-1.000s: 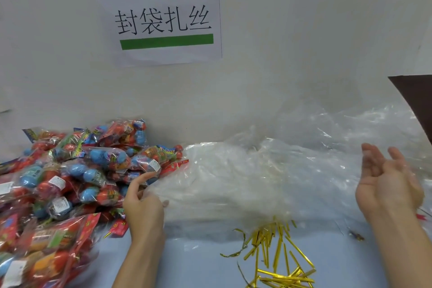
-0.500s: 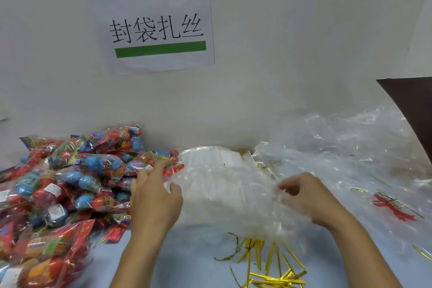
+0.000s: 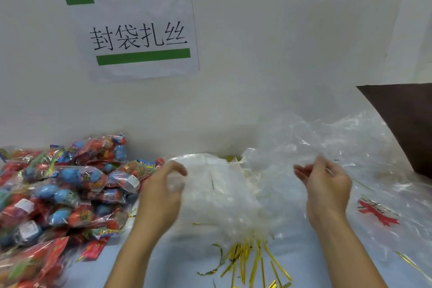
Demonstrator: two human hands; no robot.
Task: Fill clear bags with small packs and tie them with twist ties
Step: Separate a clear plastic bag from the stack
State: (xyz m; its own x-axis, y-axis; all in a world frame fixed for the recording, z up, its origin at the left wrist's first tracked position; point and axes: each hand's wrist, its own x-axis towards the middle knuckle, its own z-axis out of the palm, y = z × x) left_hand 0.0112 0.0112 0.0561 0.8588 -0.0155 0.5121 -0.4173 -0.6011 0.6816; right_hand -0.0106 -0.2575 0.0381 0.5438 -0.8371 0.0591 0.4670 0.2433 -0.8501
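A stack of clear bags point(image 3: 224, 194) lies in the middle of the table, blurred. My left hand point(image 3: 163, 194) grips the stack's left edge with curled fingers. My right hand point(image 3: 327, 185) pinches a clear bag film point(image 3: 292, 159) at its top, lifted above the stack. A heap of small packs point(image 3: 65, 189), red and blue in shiny wrap, covers the left of the table. Gold twist ties point(image 3: 250, 262) lie fanned out near the front edge, partly under the bags.
Crumpled clear plastic point(image 3: 374, 147) with a red print point(image 3: 378, 213) spreads over the right side. A dark brown panel point(image 3: 406, 119) stands at the far right. A paper sign point(image 3: 138, 33) hangs on the white wall behind.
My right hand came in from the far right to the stack, then rose with a film pinched in it. My left hand shifted right and curled on the stack's edge.
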